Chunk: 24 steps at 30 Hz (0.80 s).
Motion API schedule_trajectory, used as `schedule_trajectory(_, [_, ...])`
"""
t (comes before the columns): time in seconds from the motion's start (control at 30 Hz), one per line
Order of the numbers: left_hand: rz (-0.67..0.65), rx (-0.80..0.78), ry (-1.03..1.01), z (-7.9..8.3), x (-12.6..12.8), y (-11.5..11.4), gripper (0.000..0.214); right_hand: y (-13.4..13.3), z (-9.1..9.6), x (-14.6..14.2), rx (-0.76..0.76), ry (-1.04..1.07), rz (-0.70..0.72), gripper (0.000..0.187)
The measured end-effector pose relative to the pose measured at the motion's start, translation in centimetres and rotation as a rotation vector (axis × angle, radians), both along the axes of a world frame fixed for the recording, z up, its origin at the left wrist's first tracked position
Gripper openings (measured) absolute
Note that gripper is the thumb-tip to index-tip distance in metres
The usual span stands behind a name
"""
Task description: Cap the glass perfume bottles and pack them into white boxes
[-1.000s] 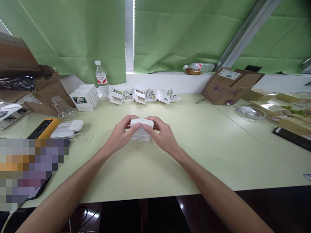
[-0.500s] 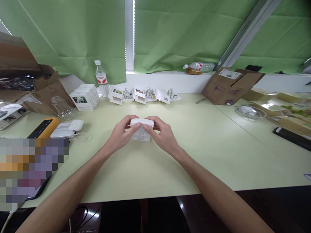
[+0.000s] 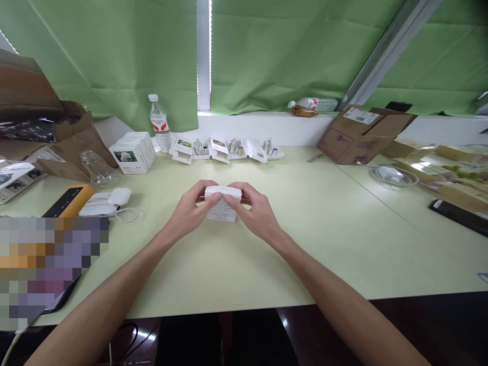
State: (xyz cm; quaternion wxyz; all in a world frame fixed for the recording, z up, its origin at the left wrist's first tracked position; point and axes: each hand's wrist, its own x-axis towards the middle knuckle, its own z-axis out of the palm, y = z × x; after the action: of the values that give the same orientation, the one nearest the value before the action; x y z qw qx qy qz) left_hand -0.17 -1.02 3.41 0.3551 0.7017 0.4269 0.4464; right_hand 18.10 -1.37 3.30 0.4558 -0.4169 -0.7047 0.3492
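Note:
A small white box [image 3: 222,203] with printed text on its near face sits at the middle of the pale green table [image 3: 324,239]. My left hand [image 3: 190,211] grips its left side, thumb on the top edge. My right hand [image 3: 256,213] grips its right side in the same way. Both hands have their fingers curled round the box. Its far side is hidden by my fingers.
At the back stand a stack of white boxes [image 3: 131,152], a water bottle [image 3: 159,123] and a row of opened boxes with small glass bottles [image 3: 229,149]. A cardboard box [image 3: 360,134] lies at right, a glass bowl [image 3: 392,176] beyond. A yellow device [image 3: 68,201] and white charger [image 3: 107,202] lie at left.

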Motion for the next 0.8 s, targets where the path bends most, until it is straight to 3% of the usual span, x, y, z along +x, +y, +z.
schedule_trajectory(0.8, [-0.002, -0.011, -0.002, 0.03, -0.04, 0.04, 0.028, 0.01, -0.09, -0.01, -0.005, -0.002, -0.006, 0.03])
